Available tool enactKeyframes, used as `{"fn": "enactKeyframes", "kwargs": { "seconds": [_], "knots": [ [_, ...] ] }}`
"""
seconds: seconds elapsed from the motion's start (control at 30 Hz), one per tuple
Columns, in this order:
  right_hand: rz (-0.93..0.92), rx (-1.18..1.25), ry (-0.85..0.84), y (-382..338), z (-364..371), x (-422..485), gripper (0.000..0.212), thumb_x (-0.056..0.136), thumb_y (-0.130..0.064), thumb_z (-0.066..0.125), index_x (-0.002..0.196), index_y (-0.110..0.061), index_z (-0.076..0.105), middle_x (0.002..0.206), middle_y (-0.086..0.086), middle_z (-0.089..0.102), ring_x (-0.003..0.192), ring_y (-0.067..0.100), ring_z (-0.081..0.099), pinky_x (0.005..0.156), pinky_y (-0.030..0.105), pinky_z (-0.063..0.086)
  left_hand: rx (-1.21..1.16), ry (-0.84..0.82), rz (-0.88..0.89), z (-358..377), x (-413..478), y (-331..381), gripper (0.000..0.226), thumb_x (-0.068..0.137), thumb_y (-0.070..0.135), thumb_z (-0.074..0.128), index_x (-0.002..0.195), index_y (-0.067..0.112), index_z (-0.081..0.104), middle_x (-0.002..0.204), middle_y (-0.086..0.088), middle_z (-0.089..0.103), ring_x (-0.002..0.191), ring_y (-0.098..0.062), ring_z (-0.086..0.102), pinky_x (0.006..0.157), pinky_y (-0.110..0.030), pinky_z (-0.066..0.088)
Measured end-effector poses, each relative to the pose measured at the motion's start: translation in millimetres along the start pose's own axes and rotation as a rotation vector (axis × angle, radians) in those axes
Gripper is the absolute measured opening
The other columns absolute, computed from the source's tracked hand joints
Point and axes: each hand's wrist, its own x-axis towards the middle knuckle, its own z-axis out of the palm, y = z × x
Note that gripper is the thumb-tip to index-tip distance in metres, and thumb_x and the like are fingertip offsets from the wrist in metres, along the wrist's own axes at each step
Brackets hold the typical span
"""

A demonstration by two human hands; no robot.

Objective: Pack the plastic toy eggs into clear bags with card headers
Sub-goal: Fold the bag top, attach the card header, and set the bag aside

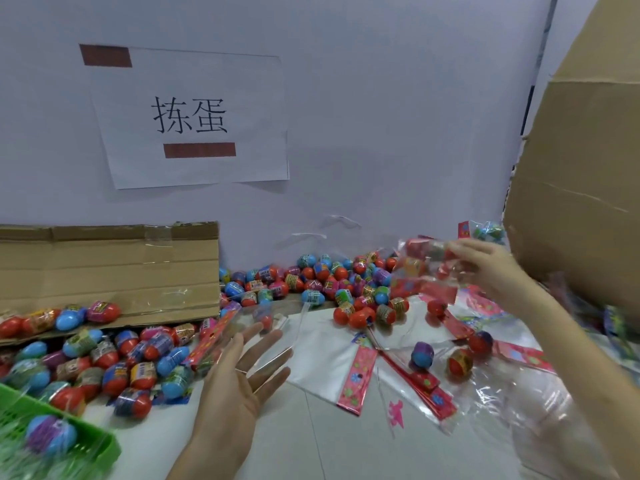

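My right hand is raised at the right and grips a filled clear bag with eggs inside and a red card header hanging below it. My left hand hovers over the table, palm up, fingers spread and straight, holding nothing. Loose toy eggs in red, blue and purple lie heaped along the wall. More eggs pile at the left. Empty clear bags with red card headers lie flat on the table between my hands.
A low cardboard flap stands at the left behind the eggs. A tall cardboard box rises at the right. A green plastic basket with a packed bag sits at the lower left. A paper sign hangs on the wall.
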Motion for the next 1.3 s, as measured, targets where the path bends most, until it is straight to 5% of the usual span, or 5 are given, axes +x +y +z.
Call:
{"fn": "enactKeyframes", "kwargs": {
  "seconds": [0.17,0.4,0.8,1.1,1.3],
  "knots": [
    [0.342,-0.069,-0.451,6,20,-8,0.035,0.084,-0.028,0.077,0.109,-0.004,0.076,0.095,0.007,0.073,0.080,0.015,0.067,0.069,0.022,0.059,-0.006,-0.021,-0.002,2,-1,0,0.035,0.109,0.039,0.041,0.116,0.021,0.070,0.108,-0.006,0.080,0.089,-0.032,0.078,0.060,-0.038,0.064],
    [0.165,0.609,0.252,6,24,16,0.051,0.107,-0.024,0.050,0.152,-0.007,0.035,0.140,0.010,0.051,0.119,0.031,0.065,0.105,0.045,0.052,0.001,-0.039,0.022,0,-2,0,0.034,0.110,0.039,0.041,0.123,0.023,0.068,0.112,-0.005,0.079,0.093,-0.032,0.078,0.062,-0.038,0.065],
    [0.344,-0.063,-0.545,-17,198,-108,0.043,0.091,-0.057,0.067,0.116,-0.022,0.067,0.099,0.002,0.078,0.089,0.022,0.077,0.073,0.032,0.062,0.004,-0.011,0.144,3,-9,-1,0.020,0.101,0.022,0.061,0.110,0.008,0.072,0.108,-0.010,0.079,0.093,-0.025,0.078,0.066,-0.030,0.064],
    [0.195,0.243,-0.386,-11,219,-143,0.022,0.105,-0.015,0.051,0.119,-0.013,0.068,0.104,0.010,0.076,0.090,0.031,0.075,0.073,0.032,0.060,0.044,-0.008,0.195,2,-10,6,0.022,0.099,0.027,0.066,0.109,0.008,0.074,0.105,-0.010,0.079,0.085,-0.024,0.079,0.067,-0.031,0.063],
    [-0.318,-0.377,0.118,11,197,-132,0.029,0.090,0.003,0.063,0.109,-0.018,0.073,0.105,-0.002,0.071,0.093,0.010,0.067,0.087,0.027,0.058,-0.002,-0.011,0.149,0,-10,10,0.019,0.102,0.028,0.063,0.109,0.015,0.074,0.107,-0.009,0.079,0.084,-0.022,0.079,0.065,-0.032,0.064]
  ]
}}
